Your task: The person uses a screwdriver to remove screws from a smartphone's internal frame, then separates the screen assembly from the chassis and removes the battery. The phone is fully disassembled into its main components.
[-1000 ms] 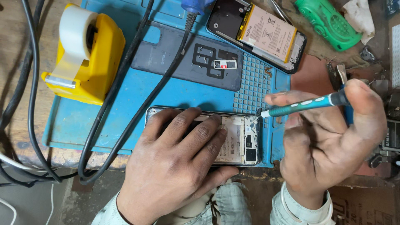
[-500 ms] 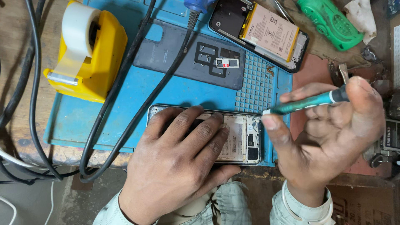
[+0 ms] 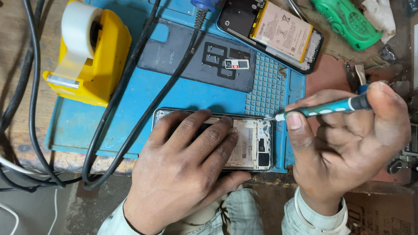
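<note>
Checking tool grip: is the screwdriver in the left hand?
No, the right hand holds the teal screwdriver, while the left hand lies flat on the opened phone.

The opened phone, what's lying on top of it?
The left hand presses flat on the opened phone, hiding most of it. Only its right end shows, near the screwdriver tip.

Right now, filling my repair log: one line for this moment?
left hand: pressing opened phone | right hand: screwdriver tip at phone's top corner | blue mat

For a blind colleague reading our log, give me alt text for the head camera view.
A left hand presses an opened phone flat on a blue work mat while the right hand holds a teal screwdriver at its upper right corner. A yellow tape dispenser stands nearby.
</note>
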